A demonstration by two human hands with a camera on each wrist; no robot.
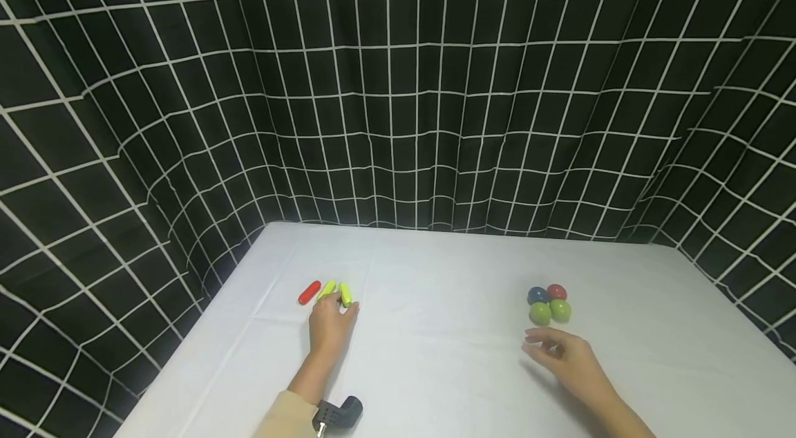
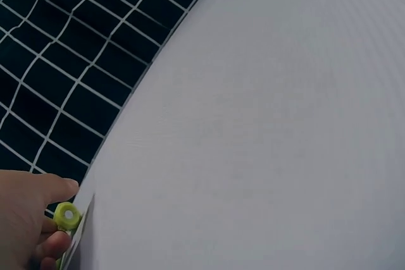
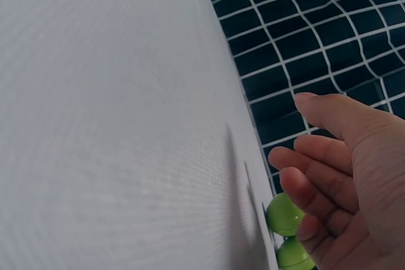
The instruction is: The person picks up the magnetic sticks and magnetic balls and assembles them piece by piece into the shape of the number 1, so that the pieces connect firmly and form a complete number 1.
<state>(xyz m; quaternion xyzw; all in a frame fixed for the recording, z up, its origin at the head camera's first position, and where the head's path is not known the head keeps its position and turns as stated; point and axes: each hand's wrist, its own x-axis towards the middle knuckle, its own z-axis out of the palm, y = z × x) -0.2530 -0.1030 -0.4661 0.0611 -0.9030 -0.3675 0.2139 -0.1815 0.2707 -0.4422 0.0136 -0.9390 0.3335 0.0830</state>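
Note:
On the left of the table lie a red stick (image 1: 309, 292) and two short yellow-green sticks, a left one (image 1: 327, 289) and a right one (image 1: 345, 294). My left hand (image 1: 329, 327) reaches over the yellow-green pair, thumb and fingers spread around the right one. In the left wrist view, a gap shows between thumb and the round end of a yellow-green stick (image 2: 67, 215). My right hand (image 1: 569, 358) hovers with relaxed fingers, holding nothing, just nearer than a cluster of balls: blue (image 1: 537, 296), red (image 1: 556, 293) and two green (image 1: 539, 313).
A white cloth (image 1: 423, 327) covers the table. Black curtain (image 1: 410, 113) with a white grid surrounds its back and sides. A dark band with a black device (image 1: 342, 414) sits on the left wrist.

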